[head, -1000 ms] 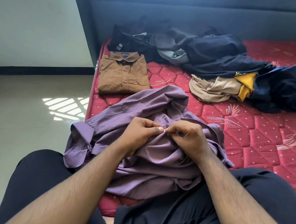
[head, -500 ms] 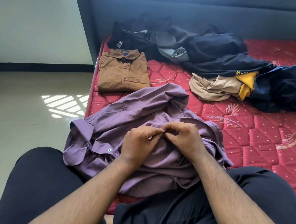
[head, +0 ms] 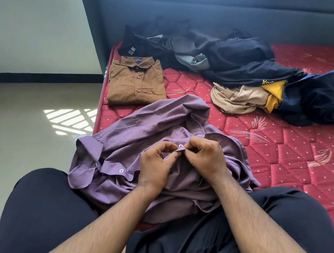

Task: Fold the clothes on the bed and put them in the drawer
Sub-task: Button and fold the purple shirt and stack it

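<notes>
While purple shirt (head: 153,145) lies bunched at lower centre of frame, button (head: 180,146) now exposed at placket, hidden by fingers half a second ago; buttoning judged under way, folding not begun. Left hand (head: 156,165) and right hand (head: 205,158) both pinched on placket. Brown shirt (head: 136,80) folded upper left. Dark pile (head: 236,58) unsorted upper right. Drawer not seen; buttonhole hidden by fingers.

purple shirt (head: 142,128): smooth matt cloth | mattress (head: 279,154): quilted satiny fabric | floor (head: 23,136): glossy tile
</notes>
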The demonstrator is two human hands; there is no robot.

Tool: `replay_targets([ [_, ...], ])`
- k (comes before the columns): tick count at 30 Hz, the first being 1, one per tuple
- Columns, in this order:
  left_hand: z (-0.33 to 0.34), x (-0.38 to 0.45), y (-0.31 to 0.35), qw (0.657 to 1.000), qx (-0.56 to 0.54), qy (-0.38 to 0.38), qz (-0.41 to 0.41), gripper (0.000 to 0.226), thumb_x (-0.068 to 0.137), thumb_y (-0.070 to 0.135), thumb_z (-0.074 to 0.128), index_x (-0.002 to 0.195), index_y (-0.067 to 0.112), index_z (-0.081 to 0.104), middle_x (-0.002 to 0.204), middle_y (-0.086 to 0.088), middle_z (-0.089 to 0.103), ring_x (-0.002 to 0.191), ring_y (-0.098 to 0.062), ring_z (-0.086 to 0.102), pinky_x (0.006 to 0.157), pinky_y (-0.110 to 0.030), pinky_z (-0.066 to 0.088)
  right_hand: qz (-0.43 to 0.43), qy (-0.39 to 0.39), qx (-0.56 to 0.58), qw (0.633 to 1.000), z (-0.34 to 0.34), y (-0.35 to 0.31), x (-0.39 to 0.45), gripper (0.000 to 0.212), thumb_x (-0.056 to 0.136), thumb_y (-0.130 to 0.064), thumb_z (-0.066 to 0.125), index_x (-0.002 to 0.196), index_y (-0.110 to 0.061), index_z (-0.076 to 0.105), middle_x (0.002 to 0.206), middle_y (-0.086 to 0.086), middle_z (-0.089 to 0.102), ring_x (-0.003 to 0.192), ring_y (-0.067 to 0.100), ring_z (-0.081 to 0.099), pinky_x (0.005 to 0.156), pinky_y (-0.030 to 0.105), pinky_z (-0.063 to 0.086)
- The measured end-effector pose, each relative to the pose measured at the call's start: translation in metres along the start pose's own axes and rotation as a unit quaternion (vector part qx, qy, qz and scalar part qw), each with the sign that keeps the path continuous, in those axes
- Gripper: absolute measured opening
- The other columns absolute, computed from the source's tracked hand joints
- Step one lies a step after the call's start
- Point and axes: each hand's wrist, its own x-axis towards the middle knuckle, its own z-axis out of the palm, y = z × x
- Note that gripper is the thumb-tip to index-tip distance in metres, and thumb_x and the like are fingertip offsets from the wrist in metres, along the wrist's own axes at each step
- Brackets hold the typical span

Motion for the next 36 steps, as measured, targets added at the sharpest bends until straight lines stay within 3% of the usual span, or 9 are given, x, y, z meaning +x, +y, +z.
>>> replay_targets([
  [2,0.001,0.001,0.003,1.000,0.000,-0.010,-0.013,0.009,0.078,0.024,0.084,0.081,0.023,0.075,0.074,0.016,0.071,0.064,0.004,0.060,0.068,-0.025,0.051,0.008,0.000,-0.005,1.000,0.000,0.001,-0.001,0.018,0.070,-0.035,0.060,0.069,-0.017,0.058,0.059,-0.002,0.061,0.058,0.027,0.060,0.051,0.038,0.050],
  [7,-0.006,0.007,0.005,0.992,0.068,-0.080,0.067,0.025,0.083,0.010,0.077,0.103,0.026,0.077,0.086,0.011,0.072,0.067,0.001,0.060,0.065,-0.008,0.040,0.025,-0.013,0.008,1.000,-0.002,0.003,0.000,0.016,0.067,-0.024,0.066,0.078,-0.024,0.055,0.056,-0.007,0.055,0.056,0.020,0.054,0.053,0.034,0.047],
  [11,-0.011,0.016,0.002,0.981,0.075,-0.177,0.018,0.021,0.089,0.006,0.069,0.105,0.018,0.077,0.074,0.025,0.070,0.060,0.010,0.055,0.062,-0.007,0.038,0.035,-0.030,-0.001,0.999,-0.002,0.003,-0.002,0.019,0.067,-0.027,0.066,0.082,-0.028,0.054,0.056,-0.006,0.055,0.057,0.020,0.054,0.055,0.031,0.043],
  [14,-0.015,0.027,-0.001,0.971,0.101,-0.214,0.030,0.018,0.089,0.012,0.069,0.105,0.016,0.078,0.097,0.006,0.077,0.089,0.001,0.068,0.078,-0.016,0.050,0.063,-0.077,0.075,0.992,-0.002,0.007,0.000,0.011,0.068,-0.030,0.066,0.077,-0.028,0.060,0.056,-0.012,0.055,0.058,0.003,0.050,0.057,0.031,0.045],
  [18,-0.011,0.029,0.004,0.977,0.114,-0.156,0.090,0.025,0.084,0.025,0.063,0.101,0.016,0.079,0.093,0.004,0.077,0.086,-0.012,0.071,0.078,-0.033,0.054,0.088,-0.068,0.161,0.981,-0.005,0.011,0.008,0.023,0.072,-0.013,0.075,0.060,-0.026,0.061,0.070,-0.012,0.070,0.063,0.005,0.059,0.061,0.035,0.050],
  [24,0.001,0.009,-0.001,0.945,0.214,-0.035,0.247,0.032,0.094,0.027,0.051,0.093,0.007,0.076,0.080,-0.006,0.071,0.078,-0.021,0.066,0.068,-0.040,0.053,0.106,-0.003,0.164,0.981,-0.005,-0.002,0.003,0.016,0.069,-0.020,0.064,0.058,-0.025,0.054,0.055,-0.018,0.055,0.053,-0.001,0.043,0.054,0.026,0.039],
  [29,-0.006,0.007,0.003,0.967,0.134,-0.018,0.217,0.022,0.088,0.023,0.061,0.096,0.011,0.078,0.080,-0.003,0.073,0.073,-0.013,0.065,0.069,-0.022,0.050,0.122,-0.056,0.280,0.951,-0.004,-0.003,0.006,0.015,0.068,-0.033,0.068,0.063,-0.019,0.064,0.069,0.013,0.066,0.066,0.014,0.054,0.059,0.041,0.044],
  [33,-0.006,0.005,0.011,0.991,0.057,-0.034,0.118,0.020,0.085,0.020,0.069,0.103,0.015,0.078,0.089,0.004,0.075,0.080,-0.001,0.066,0.076,-0.019,0.051,0.123,-0.020,0.275,0.953,-0.001,-0.003,0.005,0.020,0.071,-0.030,0.069,0.061,-0.015,0.061,0.058,0.001,0.056,0.061,0.012,0.047,0.056,0.040,0.040],
  [36,-0.002,0.003,0.020,0.999,0.003,-0.049,0.005,0.025,0.089,0.020,0.073,0.113,0.023,0.067,0.065,0.000,0.064,0.054,-0.002,0.050,0.060,-0.019,0.043,0.122,0.001,0.237,0.964,0.000,-0.004,0.004,0.018,0.072,-0.026,0.069,0.066,-0.013,0.059,0.059,0.006,0.057,0.058,0.010,0.046,0.055,0.041,0.042],
])
